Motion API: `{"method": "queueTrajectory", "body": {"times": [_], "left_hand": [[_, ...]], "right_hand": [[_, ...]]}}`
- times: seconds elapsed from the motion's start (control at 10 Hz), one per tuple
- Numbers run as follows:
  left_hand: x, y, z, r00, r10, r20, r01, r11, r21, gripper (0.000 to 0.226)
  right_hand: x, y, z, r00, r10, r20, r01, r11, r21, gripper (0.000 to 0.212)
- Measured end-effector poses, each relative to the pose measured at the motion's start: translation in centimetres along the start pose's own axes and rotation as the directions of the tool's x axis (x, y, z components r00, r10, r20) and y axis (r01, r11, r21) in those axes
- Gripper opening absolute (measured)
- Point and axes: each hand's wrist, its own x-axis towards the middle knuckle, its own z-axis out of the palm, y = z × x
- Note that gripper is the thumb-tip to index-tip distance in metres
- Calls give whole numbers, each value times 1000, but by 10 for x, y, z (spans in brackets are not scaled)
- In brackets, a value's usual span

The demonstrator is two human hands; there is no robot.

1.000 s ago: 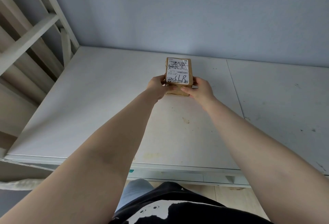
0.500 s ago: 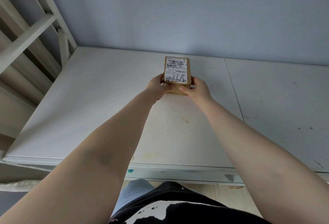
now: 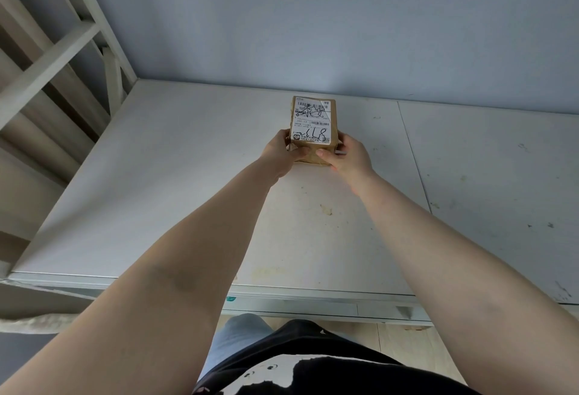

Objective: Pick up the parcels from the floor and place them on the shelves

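A small brown cardboard parcel (image 3: 313, 126) with a white shipping label and black handwriting sits toward the back of a wide white shelf board (image 3: 175, 181), close to the blue wall. My left hand (image 3: 282, 154) grips its near left corner, thumb across the front face. On the parcel's near right side, my right hand (image 3: 347, 158) holds it with the thumb on the front face. Both arms are stretched forward over the shelf. The parcel's base appears to rest on the shelf surface.
A white metal shelf frame with diagonal braces (image 3: 103, 49) rises at the left. A seam (image 3: 413, 159) splits the shelf board into two panels; the right panel is scuffed. Wooden floor (image 3: 404, 341) shows below the shelf's front edge (image 3: 313, 296).
Both hands have pushed the parcel slightly farther back on the shelf toward the wall. The grip on it is unchanged.
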Motion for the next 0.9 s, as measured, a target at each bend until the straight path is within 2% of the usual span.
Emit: {"method": "queueTrajectory", "body": {"times": [0.3,0.4,0.6,0.7,0.8,0.9], "left_hand": [[-2,0,0,1000,-12,-2,12,999,-36,68],[-1,-4,-1,1000,-17,0,17,999,-37,79],[-5,-5,-4,997,-44,-61,44,999,-13,87],[-12,-2,-7,991,-65,-115,62,997,-36,78],[-25,-3,-14,968,-83,-236,51,989,-137,52],[-51,-8,-25,955,-82,-284,-12,949,-314,25]], "right_hand": [[-4,-2,0,1000,0,4,0,1000,5,77],[-5,-2,-1,999,18,38,-20,999,34,79],[-7,-2,-1,996,66,58,-69,996,55,78],[-14,-6,-3,991,131,-1,-131,991,30,77],[-21,-5,-10,979,136,-153,-131,991,41,57],[-42,-7,-23,970,140,-198,-105,978,180,34]]}}
